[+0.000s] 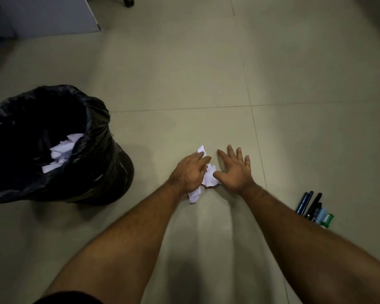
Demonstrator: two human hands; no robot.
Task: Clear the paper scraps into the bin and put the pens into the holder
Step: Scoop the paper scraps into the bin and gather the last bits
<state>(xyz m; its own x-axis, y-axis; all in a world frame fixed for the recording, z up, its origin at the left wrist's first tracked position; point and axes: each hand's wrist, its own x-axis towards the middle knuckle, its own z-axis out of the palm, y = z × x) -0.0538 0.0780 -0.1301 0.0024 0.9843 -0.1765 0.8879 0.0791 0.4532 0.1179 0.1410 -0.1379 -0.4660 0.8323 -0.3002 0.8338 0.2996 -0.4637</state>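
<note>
White crumpled paper scraps (209, 178) lie on the tiled floor in the middle of the view. My left hand (190, 172) rests on top of them, fingers curved over the pile, and scraps stick out above and below it. My right hand (235, 170) lies flat beside the pile with fingers spread and its thumb touching the paper. A bin with a black bag (97, 137) stands to the left and holds white scraps (63, 150). Several pens (314, 208) lie in a bunch on the floor at the right, partly hidden by my right forearm. No holder is visible.
A grey cabinet panel (53, 16) stands at the back left. A dark chair castor (127, 1) shows at the top edge. Beige floor tiles (184, 73) stretch beyond my hands.
</note>
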